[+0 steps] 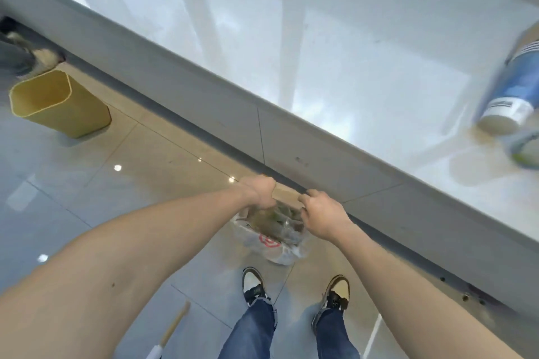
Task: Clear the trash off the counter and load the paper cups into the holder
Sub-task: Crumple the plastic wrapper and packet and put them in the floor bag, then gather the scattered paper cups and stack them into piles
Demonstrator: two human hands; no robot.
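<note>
A clear plastic trash bag (274, 237) with a red logo and greenish scraps inside hangs low over the floor, in front of the counter's grey face. My left hand (260, 191) is closed on the bag's left rim and my right hand (322, 214) is closed on its right rim, holding the mouth apart. Blurred paper cups (509, 96), blue and white, lie on their sides at the right edge of the white counter (335, 67). No cup holder is in view.
A yellow bin (58, 102) stands on the tiled floor at the left, close to the counter base. A wooden stick (175, 326) lies on the floor by my left leg. My two shoes (294, 288) are just behind the bag.
</note>
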